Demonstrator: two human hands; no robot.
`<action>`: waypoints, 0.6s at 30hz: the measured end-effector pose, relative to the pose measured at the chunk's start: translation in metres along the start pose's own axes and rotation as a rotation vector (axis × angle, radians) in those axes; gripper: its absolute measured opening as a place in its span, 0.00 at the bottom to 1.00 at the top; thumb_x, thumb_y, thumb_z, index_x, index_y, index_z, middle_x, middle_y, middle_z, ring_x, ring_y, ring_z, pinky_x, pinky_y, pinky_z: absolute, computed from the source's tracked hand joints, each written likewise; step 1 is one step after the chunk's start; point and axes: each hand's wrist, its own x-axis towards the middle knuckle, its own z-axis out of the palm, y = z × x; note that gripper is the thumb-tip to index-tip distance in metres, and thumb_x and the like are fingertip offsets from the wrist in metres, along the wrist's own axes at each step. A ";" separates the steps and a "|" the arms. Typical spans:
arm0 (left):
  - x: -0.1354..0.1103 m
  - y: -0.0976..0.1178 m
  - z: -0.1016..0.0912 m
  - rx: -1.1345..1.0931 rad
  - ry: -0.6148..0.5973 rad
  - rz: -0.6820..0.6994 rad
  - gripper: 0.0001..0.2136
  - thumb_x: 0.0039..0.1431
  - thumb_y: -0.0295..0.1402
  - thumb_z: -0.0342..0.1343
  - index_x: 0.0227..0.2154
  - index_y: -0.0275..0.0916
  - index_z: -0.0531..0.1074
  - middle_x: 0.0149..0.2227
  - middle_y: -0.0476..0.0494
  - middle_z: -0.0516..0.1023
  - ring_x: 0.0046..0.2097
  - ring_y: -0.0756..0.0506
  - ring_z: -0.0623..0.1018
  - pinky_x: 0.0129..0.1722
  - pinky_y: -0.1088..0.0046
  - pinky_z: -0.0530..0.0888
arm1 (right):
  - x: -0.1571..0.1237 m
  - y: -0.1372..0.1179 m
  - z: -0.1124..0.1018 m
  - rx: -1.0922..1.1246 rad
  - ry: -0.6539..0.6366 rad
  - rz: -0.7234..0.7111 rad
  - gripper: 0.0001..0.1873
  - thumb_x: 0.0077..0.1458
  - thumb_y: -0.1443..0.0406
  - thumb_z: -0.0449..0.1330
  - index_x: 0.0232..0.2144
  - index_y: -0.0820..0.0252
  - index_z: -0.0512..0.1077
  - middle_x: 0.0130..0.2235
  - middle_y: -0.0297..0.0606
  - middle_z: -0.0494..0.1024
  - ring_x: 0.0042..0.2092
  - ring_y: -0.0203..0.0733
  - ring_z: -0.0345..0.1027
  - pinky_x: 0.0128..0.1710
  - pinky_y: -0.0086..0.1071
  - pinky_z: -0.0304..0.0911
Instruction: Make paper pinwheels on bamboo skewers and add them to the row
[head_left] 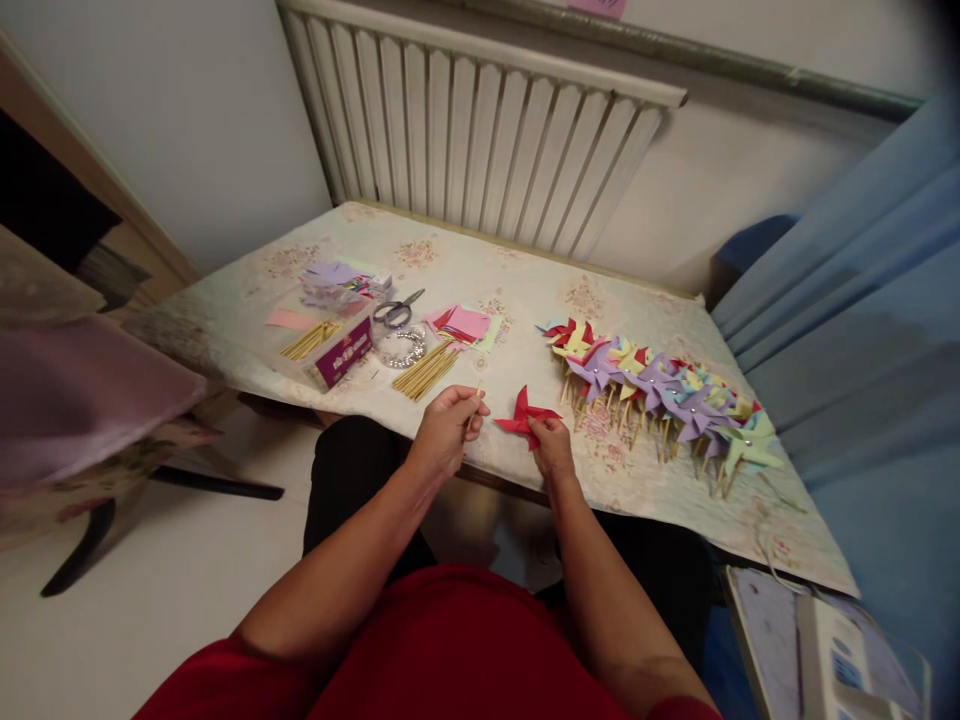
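Note:
My left hand (446, 425) is closed in a pinch on a thin wooden stick (475, 405) that points up and to the right. My right hand (551, 447) grips a folded red paper pinwheel (525, 413) just above the near edge of the table (525, 290). The two hands are close together, the stick's tip a little left of the pinwheel.
A row of finished paper pinwheels on sticks (664, 395) lies on the right of the table. Loose sticks (427, 372), scissors (397, 308), coloured paper squares (461, 322), a purple box (341, 352) and a dish of pins (401, 348) lie at the left. A radiator (480, 130) stands behind.

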 end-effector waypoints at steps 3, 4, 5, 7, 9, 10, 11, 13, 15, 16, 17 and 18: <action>0.001 -0.001 -0.001 0.001 0.001 0.005 0.11 0.44 0.32 0.65 0.27 0.36 0.67 0.24 0.49 0.72 0.21 0.57 0.64 0.18 0.80 0.51 | 0.000 0.000 0.001 0.022 0.028 0.025 0.18 0.41 0.58 0.69 0.19 0.56 0.63 0.20 0.25 0.65 0.22 0.32 0.58 0.23 0.29 0.56; 0.001 -0.001 -0.001 0.006 0.001 0.007 0.11 0.44 0.32 0.65 0.26 0.36 0.67 0.24 0.49 0.72 0.21 0.57 0.64 0.18 0.80 0.51 | -0.001 0.000 0.001 0.020 0.026 0.031 0.18 0.41 0.57 0.69 0.20 0.56 0.63 0.20 0.25 0.64 0.23 0.32 0.58 0.23 0.29 0.56; 0.001 -0.001 -0.002 0.012 0.002 0.009 0.11 0.45 0.32 0.65 0.26 0.36 0.67 0.24 0.49 0.72 0.21 0.57 0.63 0.18 0.80 0.51 | -0.001 0.000 0.001 0.018 0.026 0.034 0.18 0.41 0.57 0.69 0.20 0.56 0.63 0.20 0.25 0.64 0.23 0.32 0.58 0.23 0.29 0.56; 0.001 -0.002 -0.003 0.028 0.007 0.013 0.11 0.46 0.33 0.64 0.25 0.36 0.67 0.23 0.50 0.71 0.21 0.57 0.63 0.18 0.80 0.51 | -0.001 0.000 0.002 0.018 0.034 0.034 0.18 0.40 0.57 0.69 0.20 0.56 0.63 0.19 0.25 0.64 0.23 0.32 0.58 0.23 0.28 0.56; 0.001 -0.002 -0.003 0.046 0.018 0.017 0.10 0.47 0.33 0.63 0.25 0.36 0.67 0.23 0.50 0.71 0.21 0.57 0.62 0.18 0.80 0.50 | -0.001 0.000 0.002 0.022 0.046 0.030 0.19 0.40 0.57 0.70 0.19 0.56 0.62 0.19 0.24 0.63 0.23 0.32 0.58 0.23 0.28 0.56; 0.001 -0.003 -0.004 0.053 0.022 0.020 0.10 0.47 0.33 0.63 0.24 0.36 0.67 0.23 0.50 0.71 0.20 0.57 0.62 0.17 0.80 0.50 | -0.001 -0.001 0.001 0.021 0.049 0.030 0.19 0.40 0.58 0.70 0.19 0.56 0.62 0.19 0.24 0.63 0.23 0.32 0.58 0.24 0.28 0.57; 0.001 -0.003 -0.004 0.059 0.025 0.024 0.10 0.47 0.33 0.63 0.24 0.36 0.66 0.23 0.50 0.70 0.20 0.57 0.61 0.17 0.80 0.49 | -0.001 -0.001 0.001 0.019 0.049 0.032 0.19 0.40 0.58 0.70 0.19 0.56 0.62 0.19 0.25 0.63 0.23 0.32 0.59 0.24 0.29 0.57; 0.000 -0.002 -0.004 0.069 0.026 0.031 0.10 0.48 0.34 0.62 0.24 0.36 0.66 0.22 0.51 0.70 0.20 0.57 0.60 0.17 0.80 0.49 | -0.001 -0.001 0.001 0.019 0.049 0.036 0.19 0.39 0.58 0.70 0.19 0.56 0.62 0.20 0.25 0.64 0.24 0.32 0.59 0.25 0.29 0.58; -0.001 -0.001 -0.003 0.078 0.024 0.038 0.10 0.49 0.34 0.62 0.24 0.36 0.66 0.22 0.51 0.69 0.20 0.57 0.59 0.17 0.80 0.49 | -0.001 -0.002 0.002 0.030 0.050 0.038 0.18 0.39 0.58 0.70 0.19 0.56 0.62 0.20 0.24 0.64 0.24 0.32 0.59 0.25 0.28 0.58; -0.002 -0.001 -0.003 0.085 0.024 0.041 0.09 0.49 0.33 0.62 0.24 0.36 0.66 0.22 0.51 0.69 0.20 0.57 0.59 0.17 0.80 0.49 | -0.001 -0.002 0.002 0.035 0.049 0.037 0.18 0.39 0.58 0.69 0.19 0.56 0.62 0.20 0.24 0.64 0.23 0.32 0.59 0.24 0.28 0.57; -0.003 0.000 -0.003 0.091 0.026 0.045 0.09 0.49 0.33 0.62 0.24 0.36 0.66 0.22 0.51 0.69 0.20 0.57 0.59 0.17 0.80 0.49 | -0.001 -0.003 0.003 0.037 0.050 0.034 0.18 0.39 0.58 0.69 0.19 0.56 0.62 0.20 0.24 0.64 0.23 0.32 0.58 0.24 0.28 0.57; -0.003 0.000 -0.003 0.096 0.027 0.047 0.10 0.49 0.33 0.62 0.24 0.36 0.66 0.22 0.51 0.69 0.19 0.57 0.59 0.17 0.80 0.49 | -0.002 -0.003 0.003 0.036 0.050 0.031 0.19 0.39 0.58 0.69 0.19 0.56 0.62 0.20 0.24 0.64 0.23 0.32 0.58 0.24 0.28 0.56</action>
